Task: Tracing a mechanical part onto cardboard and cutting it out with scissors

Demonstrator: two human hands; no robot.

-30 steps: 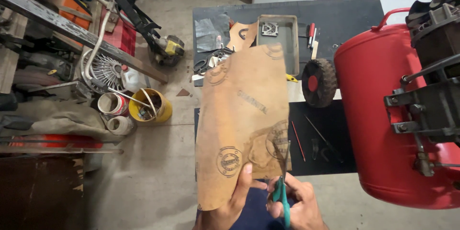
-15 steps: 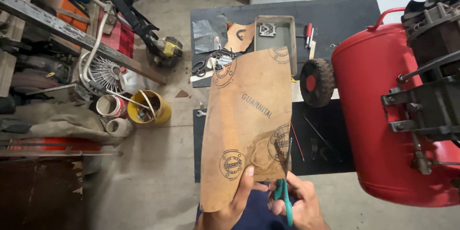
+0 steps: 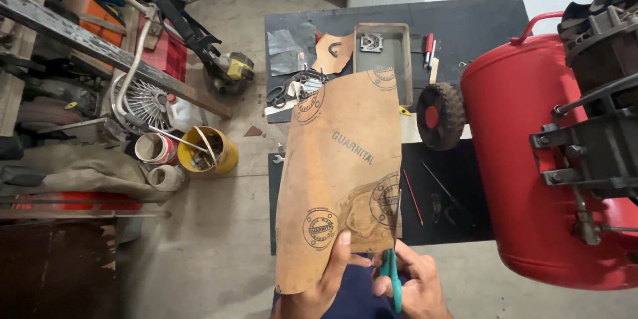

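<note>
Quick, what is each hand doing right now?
Left hand: closed on the brown sheet, pinching its lower edge.
Right hand: closed on the green-handled scissors.

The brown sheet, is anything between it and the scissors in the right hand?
Nothing visible stands between them. The scissors in the right hand already have their blades at the brown sheet near its lower right edge, while the left hand grips the sheet's bottom edge, thumb on its front.
</note>
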